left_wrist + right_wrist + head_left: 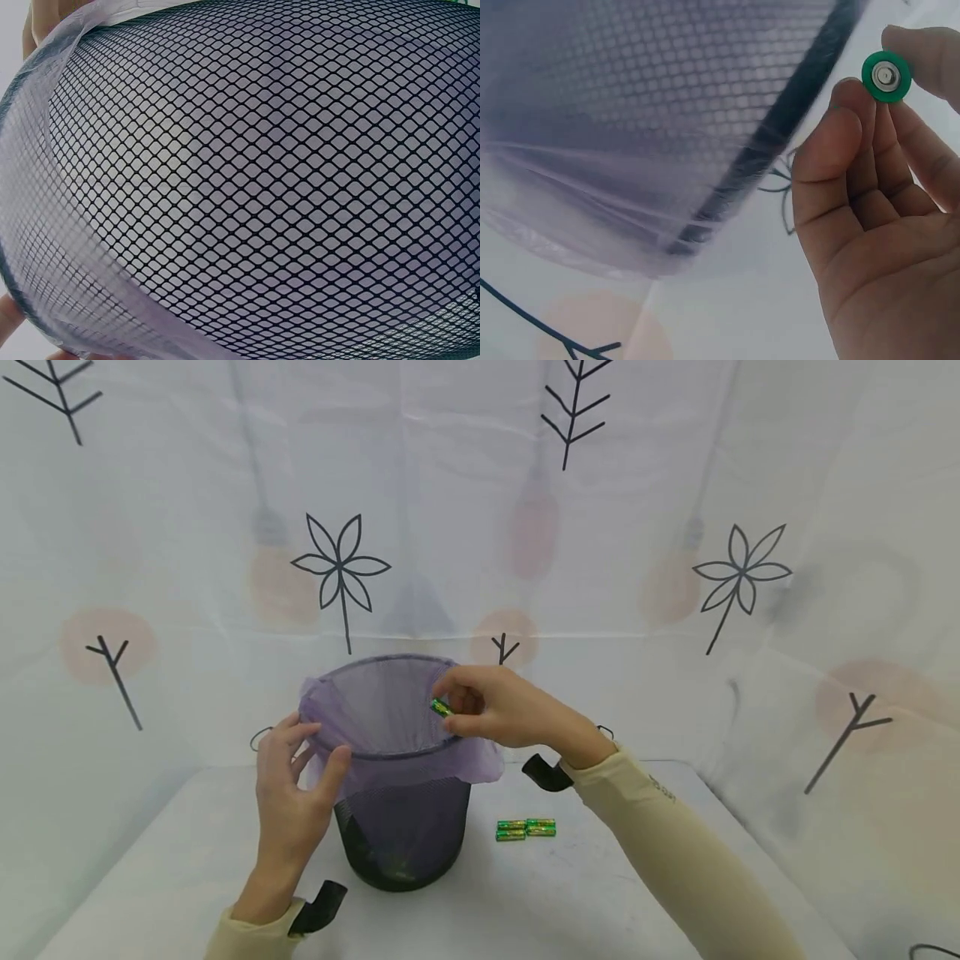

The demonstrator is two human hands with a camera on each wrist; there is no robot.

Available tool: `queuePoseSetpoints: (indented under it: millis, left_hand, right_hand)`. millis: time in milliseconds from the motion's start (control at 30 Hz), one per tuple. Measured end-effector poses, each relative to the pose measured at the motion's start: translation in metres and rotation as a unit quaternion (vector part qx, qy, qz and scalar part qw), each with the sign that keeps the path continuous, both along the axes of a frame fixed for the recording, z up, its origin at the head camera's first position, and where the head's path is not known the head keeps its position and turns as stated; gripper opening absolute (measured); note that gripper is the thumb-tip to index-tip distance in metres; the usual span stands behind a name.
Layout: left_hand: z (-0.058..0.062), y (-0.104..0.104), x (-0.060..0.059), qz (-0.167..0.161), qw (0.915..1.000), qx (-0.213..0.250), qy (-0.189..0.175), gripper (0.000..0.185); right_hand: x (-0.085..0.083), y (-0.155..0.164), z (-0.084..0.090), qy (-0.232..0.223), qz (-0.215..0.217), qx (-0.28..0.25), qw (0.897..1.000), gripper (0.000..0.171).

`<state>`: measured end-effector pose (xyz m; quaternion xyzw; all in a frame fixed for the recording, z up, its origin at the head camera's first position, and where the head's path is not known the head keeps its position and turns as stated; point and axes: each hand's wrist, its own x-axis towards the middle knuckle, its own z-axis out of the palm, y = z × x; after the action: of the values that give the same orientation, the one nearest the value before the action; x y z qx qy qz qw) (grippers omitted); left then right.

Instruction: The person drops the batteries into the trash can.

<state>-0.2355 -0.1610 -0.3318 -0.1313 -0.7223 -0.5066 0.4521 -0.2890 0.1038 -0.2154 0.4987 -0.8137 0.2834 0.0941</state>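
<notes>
White sheeting printed with flowers backs a white table. At its centre stands a black mesh wastebasket lined with a purple bag. Left hand grips its rim at 9 o'clock. Right hand pinches a green battery above the rim at 3 o'clock. Three more batteries lie on the table beside the basket, at 4 o'clock.

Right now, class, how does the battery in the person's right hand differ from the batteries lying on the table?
The held battery is a single one, pinched in the grip of the right hand; the table batteries are a small cluster that no hand touches. The held battery is tilted above the mesh bin's rim; the table batteries lie flat beside the bin. Both have green and yellow wrappers.
</notes>
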Motion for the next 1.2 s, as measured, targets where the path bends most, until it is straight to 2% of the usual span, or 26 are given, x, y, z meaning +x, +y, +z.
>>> queuePoseSetpoints:
  millis: [267,467,600,833,1200]
  left_hand:
    - [0.000,-0.001,0.002,0.004,1.0000,0.001,0.000,0.045]
    - [-0.001,-0.001,0.002,0.011,0.9999,-0.006,-0.010,0.045]
    - [-0.002,-0.001,0.002,0.009,0.9999,-0.009,-0.010,0.045]
    - [-0.001,0.000,0.001,0.003,0.9999,-0.010,-0.002,0.045]
    - [0.000,-0.001,0.002,0.002,0.9999,-0.010,-0.002,0.046]
  right_hand:
    - [-0.028,-0.034,0.001,0.001,-0.036,0.034,0.999,0.027]
    - [-0.043,-0.053,-0.002,-0.007,-0.053,0.056,0.997,0.027]
    - [-0.046,-0.061,-0.005,-0.021,-0.056,0.075,0.995,0.030]
    - [-0.047,-0.069,-0.009,-0.012,-0.064,0.112,0.992,0.028]
    - [-0.048,-0.072,-0.009,-0.008,-0.066,0.123,0.990,0.026]
